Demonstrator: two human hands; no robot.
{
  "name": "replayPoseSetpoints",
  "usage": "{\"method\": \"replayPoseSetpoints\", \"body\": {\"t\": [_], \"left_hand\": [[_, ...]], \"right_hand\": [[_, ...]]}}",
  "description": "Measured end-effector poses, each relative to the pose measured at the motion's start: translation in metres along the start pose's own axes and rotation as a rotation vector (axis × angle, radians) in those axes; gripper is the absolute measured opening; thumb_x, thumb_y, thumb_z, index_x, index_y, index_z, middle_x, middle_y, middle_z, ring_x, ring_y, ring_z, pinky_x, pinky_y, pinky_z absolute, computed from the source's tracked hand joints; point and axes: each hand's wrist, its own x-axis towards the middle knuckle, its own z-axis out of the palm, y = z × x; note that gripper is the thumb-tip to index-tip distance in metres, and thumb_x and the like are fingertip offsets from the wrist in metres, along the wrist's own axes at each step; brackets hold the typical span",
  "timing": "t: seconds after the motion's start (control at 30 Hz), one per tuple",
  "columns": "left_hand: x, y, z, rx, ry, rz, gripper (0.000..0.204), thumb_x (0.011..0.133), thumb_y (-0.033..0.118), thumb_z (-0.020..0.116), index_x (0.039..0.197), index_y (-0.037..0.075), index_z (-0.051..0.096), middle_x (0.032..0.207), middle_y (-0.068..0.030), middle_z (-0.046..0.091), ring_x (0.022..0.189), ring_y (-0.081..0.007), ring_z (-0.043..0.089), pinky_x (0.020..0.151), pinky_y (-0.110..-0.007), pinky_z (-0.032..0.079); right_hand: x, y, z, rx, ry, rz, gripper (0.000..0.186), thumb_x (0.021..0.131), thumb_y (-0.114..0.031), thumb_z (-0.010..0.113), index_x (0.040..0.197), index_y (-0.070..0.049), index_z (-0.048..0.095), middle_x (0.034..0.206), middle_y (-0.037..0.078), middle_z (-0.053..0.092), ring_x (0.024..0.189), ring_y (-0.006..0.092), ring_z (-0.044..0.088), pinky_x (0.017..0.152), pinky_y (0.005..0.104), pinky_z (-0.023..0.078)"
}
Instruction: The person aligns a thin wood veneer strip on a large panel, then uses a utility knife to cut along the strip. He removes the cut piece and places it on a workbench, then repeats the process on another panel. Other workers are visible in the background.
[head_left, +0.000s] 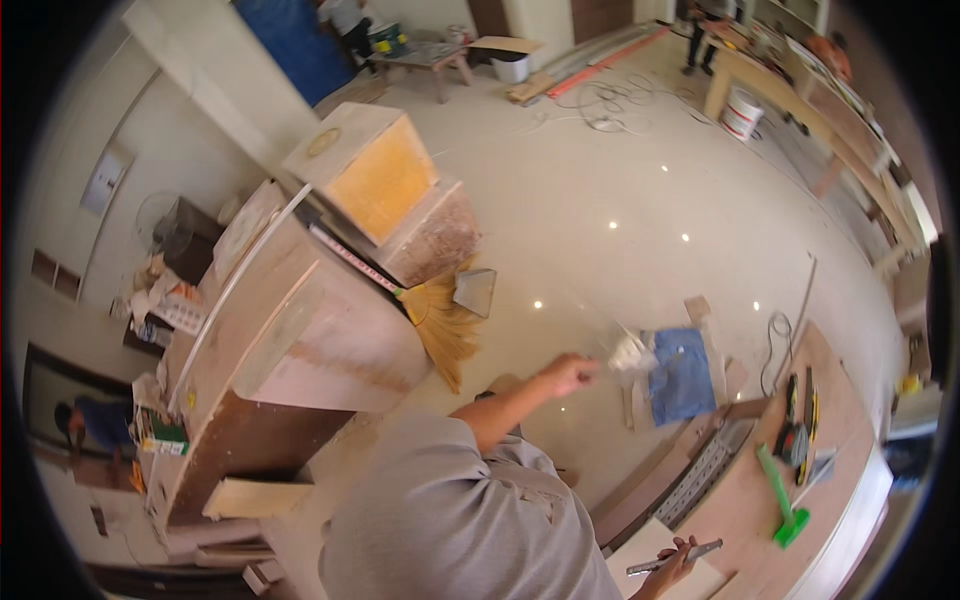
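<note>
At my far left, a golden straw broom with a fanned, bristly head [440,325] leans by dusty wooden boxes [430,228]. My left hand [573,372] reaches over the glossy tiled floor [590,270], fingers curled; I cannot tell whether they grip anything. Nearest it, toward two o'clock, sits a crumpled whitish bundle [630,353]. Well apart, at five o'clock from that hand, my right hand [672,573] is clamped on a slim silver-grey bar-shaped tool [708,549], its long axis running from eight o'clock to two. Beyond the bundle lies a soft, flat blue cloth [683,377]. Toward two o'clock from my right hand, a bright green T-shaped tool [778,490] rests on the pale, curved wooden tabletop [845,430].
</note>
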Motion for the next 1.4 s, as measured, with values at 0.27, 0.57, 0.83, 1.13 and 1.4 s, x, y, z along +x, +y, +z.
{"method": "replayPoseSetpoints", "body": {"t": [0.27, 0.57, 0.83, 1.13, 1.4], "left_hand": [[-0.066, 0.366, -0.242, -0.501, 0.677, 0.916, 0.026, 0.081, 0.011, 0.064, 0.1, 0.002, 0.051, 0.093, -0.0125, 0.052, 0.079, -0.0234, 0.054, 0.064, -0.029, 0.052], [-0.096, 0.646, -0.427, -0.683, 0.877, 1.066, 0.025, 0.082, 0.008, 0.063, 0.101, -0.004, 0.052, 0.091, -0.011, 0.053, 0.077, -0.0228, 0.057, 0.07, -0.029, 0.055], [-0.124, 0.735, -0.493, -0.549, 0.806, 0.988, 0.026, 0.084, 0.015, 0.064, 0.096, -0.005, 0.052, 0.092, -0.0158, 0.057, 0.081, -0.026, 0.06, 0.073, -0.036, 0.055], [-0.042, 0.444, -0.237, 0.061, -0.175, 0.013, 0.029, 0.084, 0.029, 0.063, 0.097, 0.003, 0.059, 0.081, -0.0052, 0.062, 0.066, -0.0125, 0.059, 0.058, -0.024, 0.049], [0.0, 0.199, -0.092, 1.095, -0.528, -0.532, 0.018, 0.085, 0.022, 0.063, 0.087, 0.005, 0.06, 0.078, -0.0032, 0.062, 0.063, -0.0111, 0.058, 0.055, -0.023, 0.048]], "right_hand": [[0.014, 0.004, 0.215, -0.207, -0.32, 0.068, 0.024, 0.091, -0.011, 0.044, 0.11, 0.002, 0.051, 0.069, 0.007, 0.06, 0.039, 0.0093, 0.047, 0.034, 0.0228, 0.036], [-0.072, -0.03, 0.389, -0.489, -0.5, 0.45, 0.023, 0.091, -0.012, 0.047, 0.108, 0.002, 0.053, 0.081, 0.011, 0.06, 0.056, 0.0165, 0.054, 0.044, 0.0272, 0.043], [-0.079, 0.031, 0.388, -0.555, -0.566, 0.315, 0.014, 0.083, -0.006, 0.051, 0.094, 0.001, 0.056, 0.064, 0.01, 0.059, 0.043, 0.0162, 0.054, 0.037, 0.0279, 0.042], [-0.151, -0.017, 0.412, -0.659, -0.245, 0.523, 0.033, 0.087, -0.022, 0.056, 0.06, -0.003, 0.056, 0.053, 0.004, 0.055, 0.048, 0.0126, 0.051, 0.043, 0.0315, 0.04], [-0.227, 0.026, 0.354, -0.334, 0.144, 0.587, 0.021, 0.086, -0.023, 0.055, 0.082, -0.003, 0.059, 0.062, 0.005, 0.058, 0.049, 0.0147, 0.057, 0.048, 0.0288, 0.046]]}}
